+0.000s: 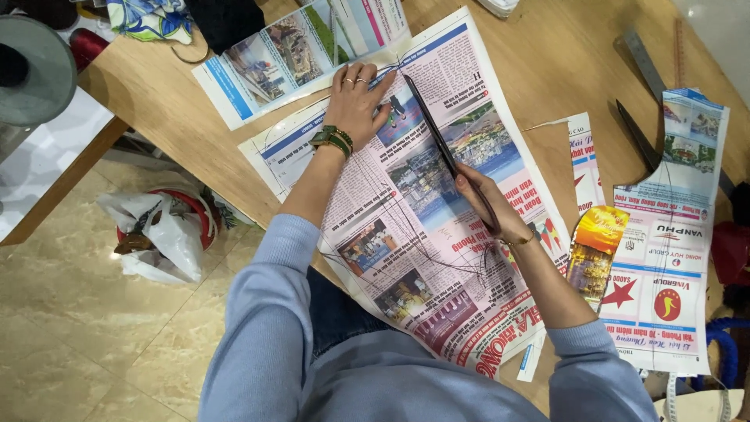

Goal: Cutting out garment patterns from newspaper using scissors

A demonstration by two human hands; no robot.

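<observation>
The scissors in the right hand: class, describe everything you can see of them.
The scissors are long, dark and slim, apparently metal. They lie slanted across the newspaper sheet on the wooden table, tip pointing away from the person toward the sheet's far edge. The blades look nearly shut, seen as one thin line. The right hand grips the handle end, hiding it. The left hand presses flat on the paper beside the tip, not plainly touching it.

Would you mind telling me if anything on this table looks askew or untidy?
Cut newspaper scraps lie strewn at the table's right side, and the large newspaper sheet hangs past the table edge toward the person. Nothing looks spilled.
</observation>
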